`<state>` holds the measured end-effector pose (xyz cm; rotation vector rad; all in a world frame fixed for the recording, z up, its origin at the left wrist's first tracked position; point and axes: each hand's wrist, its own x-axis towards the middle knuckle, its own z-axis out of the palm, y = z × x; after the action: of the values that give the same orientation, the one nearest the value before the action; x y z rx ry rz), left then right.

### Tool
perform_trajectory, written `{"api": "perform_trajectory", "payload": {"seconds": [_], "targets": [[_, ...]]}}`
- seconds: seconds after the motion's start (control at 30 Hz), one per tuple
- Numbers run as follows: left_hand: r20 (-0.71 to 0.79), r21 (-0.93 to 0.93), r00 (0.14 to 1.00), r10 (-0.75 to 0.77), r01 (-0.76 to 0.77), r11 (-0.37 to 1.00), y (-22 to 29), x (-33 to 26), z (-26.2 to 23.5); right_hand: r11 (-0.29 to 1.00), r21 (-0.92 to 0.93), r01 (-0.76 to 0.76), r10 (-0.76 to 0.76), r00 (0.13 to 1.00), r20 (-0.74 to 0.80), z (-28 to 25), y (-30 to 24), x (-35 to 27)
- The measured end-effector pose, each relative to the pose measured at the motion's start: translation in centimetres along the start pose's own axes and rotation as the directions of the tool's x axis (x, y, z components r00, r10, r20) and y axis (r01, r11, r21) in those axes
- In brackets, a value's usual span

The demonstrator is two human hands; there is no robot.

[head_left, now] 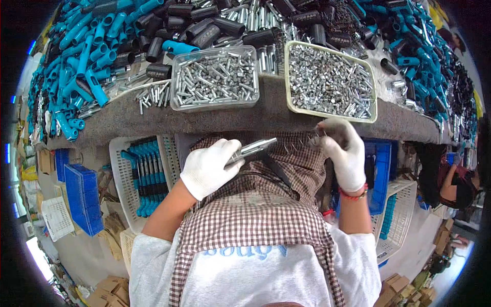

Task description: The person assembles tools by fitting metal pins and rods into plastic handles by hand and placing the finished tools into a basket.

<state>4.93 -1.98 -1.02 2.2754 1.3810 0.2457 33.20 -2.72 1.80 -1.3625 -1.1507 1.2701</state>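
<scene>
My left hand (210, 168), in a white glove, is closed around a shiny metal tube (254, 148) with a slot near its end. The tube points right, in front of my checked apron (245, 220). To its right, my gloved right hand (347, 149) is raised with thumb and fingers curled together. From these fingertips a thin dark wire coil spring (303, 144) stretches toward the tube, apart from it. Above my hands, at the table's front edge, sit a clear tub (175, 92) of metal pins and a cream tub (289, 97) of small metal pieces.
Teal sleeves (84, 56) and black grips (207, 36) are heaped along the grey-covered table (230, 118). Below its edge stand a white crate (123, 179) of teal-and-black tools, blue bins (83, 199) and another white crate (404, 220). A co-worker (455, 184) is at the right.
</scene>
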Motion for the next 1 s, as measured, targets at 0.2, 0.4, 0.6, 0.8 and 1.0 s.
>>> {"api": "perform_trajectory", "payload": {"seconds": [0.2, 0.4, 0.6, 0.8, 1.0], "targets": [[-0.098, -0.005, 0.979, 0.178, -0.180, 0.984, 0.5, 0.5, 0.6, 0.985, 0.167, 0.036, -0.003, 0.980, -0.197, 0.3, 6.2, -1.5], [0.027, -0.011, 0.996, 0.091, -0.091, 0.996, 1.3, 0.5, 0.7, 0.990, 0.028, -0.139, 0.138, 0.990, 0.028, 3.7, 4.2, -1.5], [-0.040, 0.092, 0.987, 0.154, -0.150, 0.984, 1.1, 0.9, 1.4, 0.922, -0.314, 0.227, -0.243, 0.970, -0.012, 2.4, 3.7, -1.6], [0.000, 0.079, 1.000, -0.012, 0.012, 0.997, 0.1, 0.3, 2.7, 0.580, -0.704, 0.411, -0.758, 0.589, -0.280, -7.9, -1.8, 6.8], [0.197, 0.046, 0.967, -0.162, 0.156, 0.987, 0.8, 0.4, 2.5, 0.372, -0.923, 0.099, -0.619, 0.767, -0.167, -19.1, -1.4, 24.6]]}}
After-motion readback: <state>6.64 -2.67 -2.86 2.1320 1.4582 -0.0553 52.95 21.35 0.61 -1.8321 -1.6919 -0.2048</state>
